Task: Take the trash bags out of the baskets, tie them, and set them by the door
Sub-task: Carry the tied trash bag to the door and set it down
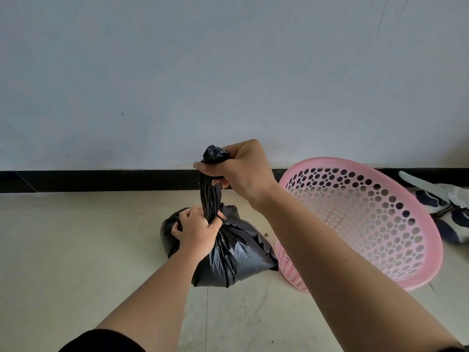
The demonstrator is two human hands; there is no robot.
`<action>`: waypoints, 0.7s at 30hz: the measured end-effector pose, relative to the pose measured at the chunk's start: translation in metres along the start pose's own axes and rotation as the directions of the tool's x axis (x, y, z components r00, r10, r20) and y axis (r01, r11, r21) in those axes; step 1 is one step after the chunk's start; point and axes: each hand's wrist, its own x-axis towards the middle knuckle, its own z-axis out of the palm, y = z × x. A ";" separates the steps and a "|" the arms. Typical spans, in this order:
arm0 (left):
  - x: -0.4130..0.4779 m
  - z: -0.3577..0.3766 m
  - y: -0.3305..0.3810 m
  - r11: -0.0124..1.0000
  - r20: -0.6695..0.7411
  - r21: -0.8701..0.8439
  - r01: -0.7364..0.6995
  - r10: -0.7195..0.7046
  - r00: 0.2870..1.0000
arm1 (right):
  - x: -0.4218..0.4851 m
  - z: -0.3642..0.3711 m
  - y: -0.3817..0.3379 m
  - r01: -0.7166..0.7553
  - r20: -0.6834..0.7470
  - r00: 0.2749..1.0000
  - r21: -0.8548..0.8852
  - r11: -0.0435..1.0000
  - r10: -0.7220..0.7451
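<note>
Sleeve [101, 341] dark, at bottom edge. Left hand [196, 229] low, fingers curled round base of bag neck. Bag [236, 252] black, bulging, out of basket, sits on floor [76, 250] just left of basket [355, 219]. Right hand [241, 171] higher, fist gripping top of twisted neck, neck upright. Basket pink, perforated, mouth toward camera. Shoes [446, 207] beyond, near baseboard [101, 180]. Wall [177, 72] pale.

No text, label, number or sign can be read, neither on the bag [236, 252] held by the left hand [196, 229] and right hand [243, 171] nor on the basket [435, 240] right of them.
</note>
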 end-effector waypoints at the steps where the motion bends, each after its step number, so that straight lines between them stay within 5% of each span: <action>1: -0.001 -0.001 -0.001 1.000 0.000 0.003 -0.005 0.005 1.000 | -0.001 0.001 -0.001 -0.007 0.004 1.000 0.003 1.000 0.007; 12: -0.002 -0.031 -0.025 0.980 0.061 0.115 -0.162 0.156 0.986 | 0.002 0.006 -0.016 0.000 0.114 0.993 -0.169 0.986 0.019; 21: -0.052 -0.132 0.016 0.986 0.139 0.109 -0.125 0.110 0.984 | -0.007 0.018 -0.097 -0.012 0.241 0.961 -0.447 0.895 0.133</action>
